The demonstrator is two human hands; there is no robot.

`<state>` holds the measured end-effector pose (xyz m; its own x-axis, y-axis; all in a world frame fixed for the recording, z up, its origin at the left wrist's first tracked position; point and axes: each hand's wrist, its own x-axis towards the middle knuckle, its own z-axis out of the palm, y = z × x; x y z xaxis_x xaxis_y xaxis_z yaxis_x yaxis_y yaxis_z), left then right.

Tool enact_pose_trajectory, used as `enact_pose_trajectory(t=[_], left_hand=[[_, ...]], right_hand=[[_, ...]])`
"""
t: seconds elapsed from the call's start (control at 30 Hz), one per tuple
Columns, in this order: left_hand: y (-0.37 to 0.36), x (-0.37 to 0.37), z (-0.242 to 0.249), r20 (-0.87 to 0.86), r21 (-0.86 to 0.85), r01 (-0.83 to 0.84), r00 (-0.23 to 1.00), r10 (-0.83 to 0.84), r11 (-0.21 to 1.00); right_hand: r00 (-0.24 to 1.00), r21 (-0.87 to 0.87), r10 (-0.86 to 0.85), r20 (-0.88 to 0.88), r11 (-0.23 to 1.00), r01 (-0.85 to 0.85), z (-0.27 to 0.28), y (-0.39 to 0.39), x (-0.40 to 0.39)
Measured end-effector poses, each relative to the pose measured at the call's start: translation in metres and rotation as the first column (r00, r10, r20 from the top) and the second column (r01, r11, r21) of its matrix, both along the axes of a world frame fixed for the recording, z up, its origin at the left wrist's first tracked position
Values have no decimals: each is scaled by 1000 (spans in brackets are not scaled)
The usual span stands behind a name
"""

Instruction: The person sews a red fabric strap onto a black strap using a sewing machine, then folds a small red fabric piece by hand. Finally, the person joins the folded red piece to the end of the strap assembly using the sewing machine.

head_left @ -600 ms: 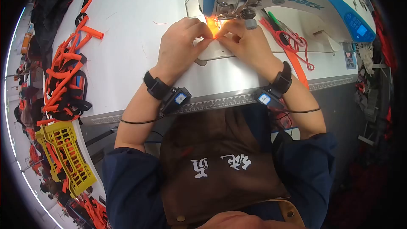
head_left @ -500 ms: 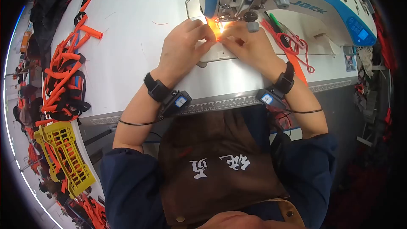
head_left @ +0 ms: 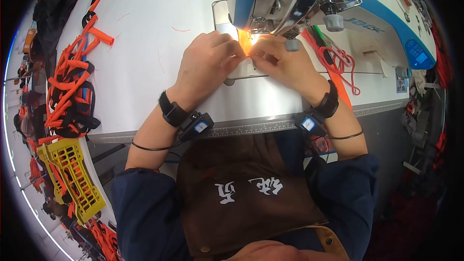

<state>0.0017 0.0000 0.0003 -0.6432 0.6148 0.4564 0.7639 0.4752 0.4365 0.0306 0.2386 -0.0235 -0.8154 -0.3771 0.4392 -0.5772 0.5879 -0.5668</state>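
Observation:
Both hands meet under the head of a white and blue sewing machine (head_left: 285,0), at its lit needle area. A narrow orange fabric strip (head_left: 245,42) lies between them, glowing in the lamp light. My left hand (head_left: 209,64) pinches the strip's near end from the left, thumb and forefinger closed. From the right, my right hand (head_left: 285,64) pinches the same end, its fingertips almost touching the left ones. Light glare and the machine head hide the strip's far part and the needle tip.
Orange and black straps (head_left: 72,87) are heaped on the table's left side. Below them hangs a yellow plastic basket (head_left: 72,179). Right of the needle lie a red cord (head_left: 349,75) and an orange strip (head_left: 340,87). A ruler strip (head_left: 256,128) edges the table.
The view has shifted slightly, so the machine sits a little lower and further right in the picture. Both hands keep their pinch on the orange strip near the needle.

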Motion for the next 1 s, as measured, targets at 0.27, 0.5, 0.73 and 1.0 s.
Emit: enact_pose_trajectory(t=[0.27,0.5,0.73,1.0], left_hand=[[-11,2,12,19,-86,34,999,-33,996],[-4,5,10,36,-1,4,999,-4,1000],[0,3,3,23,22,37,999,-37,999],[4,3,12,172,1,-27,985,27,1000]], right_hand=[[1000,113,1,15,994,-3,20,3,12],[1000,93,-5,27,996,3,21,4,13],[996,49,-35,82,998,31,19,4,12],[992,98,-69,109,993,58,24,3,14]])
